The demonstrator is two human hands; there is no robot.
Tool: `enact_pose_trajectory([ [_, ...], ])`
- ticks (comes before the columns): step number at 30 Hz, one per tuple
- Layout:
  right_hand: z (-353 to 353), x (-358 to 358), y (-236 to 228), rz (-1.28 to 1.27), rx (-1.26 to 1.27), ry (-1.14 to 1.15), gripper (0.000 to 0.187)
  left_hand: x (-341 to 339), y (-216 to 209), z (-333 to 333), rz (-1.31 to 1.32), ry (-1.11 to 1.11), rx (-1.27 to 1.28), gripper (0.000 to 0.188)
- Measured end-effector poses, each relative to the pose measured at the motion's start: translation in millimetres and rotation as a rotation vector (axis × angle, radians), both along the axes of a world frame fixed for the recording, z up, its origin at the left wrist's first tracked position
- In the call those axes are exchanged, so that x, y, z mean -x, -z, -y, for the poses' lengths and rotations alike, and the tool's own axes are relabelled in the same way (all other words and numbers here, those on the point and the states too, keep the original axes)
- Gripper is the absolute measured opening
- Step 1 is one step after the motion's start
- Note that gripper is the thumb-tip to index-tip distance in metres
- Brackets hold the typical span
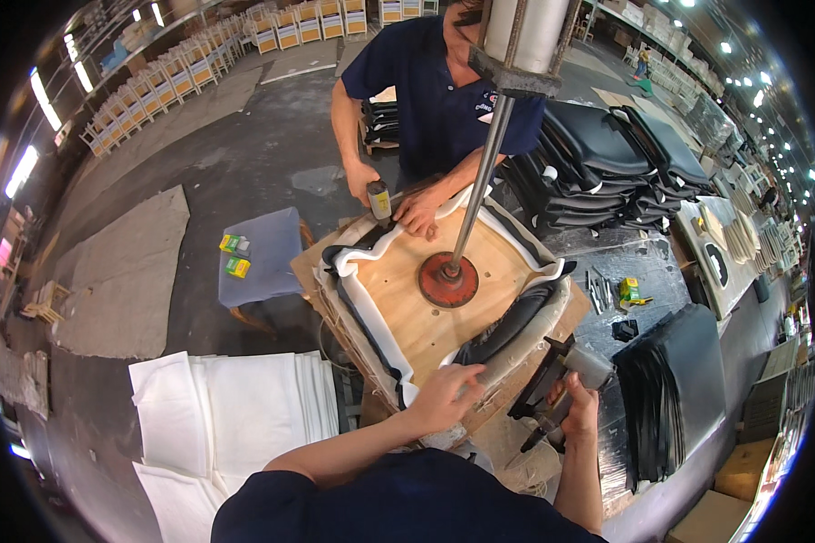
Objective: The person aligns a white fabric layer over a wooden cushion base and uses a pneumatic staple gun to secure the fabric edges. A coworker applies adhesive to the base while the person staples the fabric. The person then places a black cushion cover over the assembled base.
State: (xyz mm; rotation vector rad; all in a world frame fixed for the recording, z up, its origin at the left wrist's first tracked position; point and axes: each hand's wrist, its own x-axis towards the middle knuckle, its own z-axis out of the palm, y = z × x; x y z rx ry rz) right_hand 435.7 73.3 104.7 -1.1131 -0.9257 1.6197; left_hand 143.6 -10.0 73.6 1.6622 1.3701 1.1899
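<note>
A wooden seat board (385,294) lies in front of me, edged with white padding (371,319) and black cover material (514,323). Pressing on its middle is a red disc (447,281) at the end of a metal rod (484,176). My left hand (448,396) is at the board's near edge beside the black cover, fingers stretched and apart; whether they touch it I cannot tell. Gripped in my right hand (578,409) is a staple gun (552,385), off the near right edge. Across from me, a co-worker's hand holds another staple gun (379,201); their other hand (417,214) rests on the far edge.
White padding sheets (244,407) are stacked at the left. Black seat covers are piled at the far right (598,145) and near right (675,380). A blue-covered stool (261,258) holds small boxes. The press cylinder (525,41) hangs above the far side.
</note>
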Motion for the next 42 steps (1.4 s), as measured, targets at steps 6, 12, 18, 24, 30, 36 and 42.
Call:
enact_pose_trajectory([
  [6,-14,28,15,0.183,-0.135,-0.075,0.013,52,34,15,-0.238,-0.433,-0.129,0.022],
  [12,-24,67,24,0.528,-0.220,-0.132,0.027,67,63,16,-0.300,-0.353,-0.111,0.020],
  [18,-30,81,33,0.694,-0.199,-0.120,0.026,59,69,14,-0.353,-0.401,-0.138,0.019],
  [24,-33,93,21,0.691,-0.129,-0.130,0.028,62,72,18,-0.392,-0.401,-0.165,0.017],
  [30,-41,95,24,0.766,-0.084,-0.166,0.027,58,72,15,-0.406,-0.395,-0.159,0.016],
  [36,-43,101,17,0.749,-0.136,-0.203,0.026,56,74,15,-0.386,-0.404,-0.162,0.017],
  [42,-45,103,14,0.750,-0.103,-0.196,0.023,56,74,15,-0.402,-0.409,-0.150,0.016],
])
